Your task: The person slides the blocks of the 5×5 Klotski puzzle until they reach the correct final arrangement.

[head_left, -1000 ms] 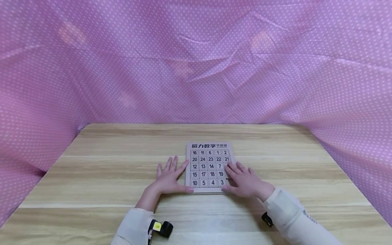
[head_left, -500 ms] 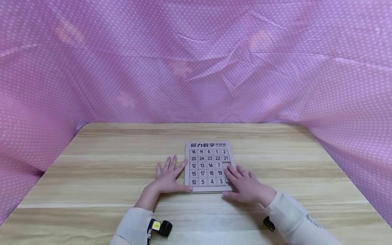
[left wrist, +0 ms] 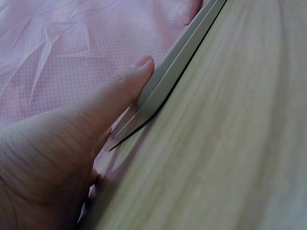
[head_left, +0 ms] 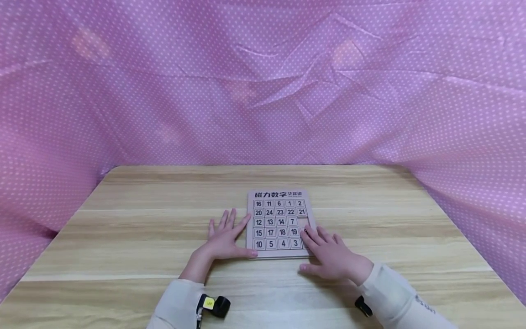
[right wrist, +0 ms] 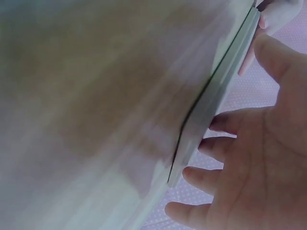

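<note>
A grey sliding number puzzle [head_left: 271,254] lies flat on the table, with Chinese lettering along its top and rows of numbered tiles. My left hand [head_left: 223,243] is spread at its left side; the thumb rests on the lower left corner and the index fingertip touches the left edge. In the left wrist view that thumb lies on the puzzle's frame [left wrist: 175,67]. My right hand [head_left: 336,259] has its fingers extended, fingertips on a tile [head_left: 304,231] in the rightmost column whose number is mostly covered. Directly above that tile is a vacant cell, under tile 21 [head_left: 302,212].
The puzzle stands on a wood-grain table [head_left: 164,192]. A pink dotted cloth [head_left: 263,91] hangs behind the table and down both sides. Dark wrist cameras sit at the left cuff [head_left: 221,306] and the right cuff [head_left: 363,306].
My right fingertips have moved toward me, and the tile beneath them has slid down, baring the cell below 21. The right thumb has come off the frame. My left hand stays in place.
</note>
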Tool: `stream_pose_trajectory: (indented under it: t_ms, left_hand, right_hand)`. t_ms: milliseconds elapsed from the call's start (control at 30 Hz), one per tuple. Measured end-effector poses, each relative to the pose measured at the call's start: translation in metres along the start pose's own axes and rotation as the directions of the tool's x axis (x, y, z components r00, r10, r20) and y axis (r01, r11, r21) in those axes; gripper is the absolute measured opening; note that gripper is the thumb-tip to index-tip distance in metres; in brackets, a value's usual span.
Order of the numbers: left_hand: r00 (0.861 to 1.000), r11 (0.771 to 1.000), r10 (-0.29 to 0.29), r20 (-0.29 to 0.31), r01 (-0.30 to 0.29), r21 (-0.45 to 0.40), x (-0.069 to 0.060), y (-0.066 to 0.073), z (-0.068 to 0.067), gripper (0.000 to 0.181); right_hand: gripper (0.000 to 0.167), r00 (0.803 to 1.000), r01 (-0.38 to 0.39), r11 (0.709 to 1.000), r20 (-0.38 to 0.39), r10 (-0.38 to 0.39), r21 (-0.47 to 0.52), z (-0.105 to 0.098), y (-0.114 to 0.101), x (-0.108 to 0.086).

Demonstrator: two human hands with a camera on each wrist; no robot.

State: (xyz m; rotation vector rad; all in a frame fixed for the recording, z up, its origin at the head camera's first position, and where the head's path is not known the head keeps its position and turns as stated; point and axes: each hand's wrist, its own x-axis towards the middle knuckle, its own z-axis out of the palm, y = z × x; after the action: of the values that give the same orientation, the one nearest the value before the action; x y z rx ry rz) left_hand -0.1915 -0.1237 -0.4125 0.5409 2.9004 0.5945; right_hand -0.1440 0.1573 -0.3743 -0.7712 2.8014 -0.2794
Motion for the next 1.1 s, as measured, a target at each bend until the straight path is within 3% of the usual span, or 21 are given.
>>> stream_pose_trajectory:
  t_ms: [233, 733, 1100]
  left_hand:
    - [1.000, 1.000, 0.003, -0.001, -0.003, 0.005, 0.000, 0.000, 0.000, 0.105]
    - [1.000, 1.000, 0.017, -0.006, -0.017, 0.009, 0.001, -0.002, 0.002, 0.102]
    - [1.000, 1.000, 0.018, -0.009, -0.018, 0.008, 0.000, -0.002, 0.001, 0.102]
  right_hand:
    - [0.075, 1.000, 0.013, 1.000, 0.026, -0.012, -0.021, -0.008, -0.007, 0.010]
    - [0.079, 0.995, 0.064, 0.996, 0.080, -0.059, -0.063, -0.008, -0.049, 0.065]
    - [0.082, 0.995, 0.069, 0.992, 0.074, -0.061, -0.108, -0.002, -0.049, 0.072]
